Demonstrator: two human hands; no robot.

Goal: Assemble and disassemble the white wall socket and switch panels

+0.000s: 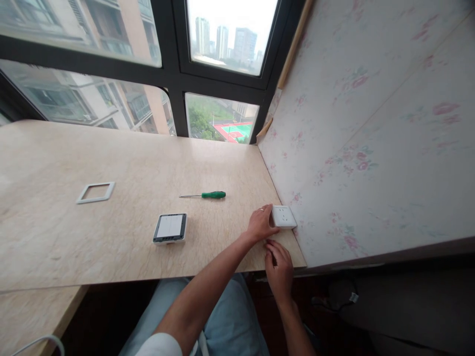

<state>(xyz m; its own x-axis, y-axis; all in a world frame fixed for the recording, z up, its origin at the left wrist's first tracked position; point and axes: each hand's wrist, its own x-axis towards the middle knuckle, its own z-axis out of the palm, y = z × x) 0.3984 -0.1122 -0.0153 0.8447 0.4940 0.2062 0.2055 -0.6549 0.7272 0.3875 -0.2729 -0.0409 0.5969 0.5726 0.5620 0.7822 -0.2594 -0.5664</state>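
A white wall socket (284, 216) lies on the marble sill (129, 163) right against the flowered wall. My left hand (261, 223) rests at its left edge, fingers curled round the socket's side, a ring on one finger. Just below it, near the sill's front edge, is my right hand (278, 264). Its fingers are bent together and point up at the socket, and I cannot make out anything in them. A green-handled screwdriver (208, 195) lies further back to the left. A switch panel (170, 228) with a dark rim and white face lies left of my hands.
A white square frame (95, 192) lies far left on the sill. The window (174, 64) runs along the back; the papered wall (371, 148) closes the right side. My knees in pale jeans (222, 316) sit under the sill's edge. A cable lies on the dark floor at right.
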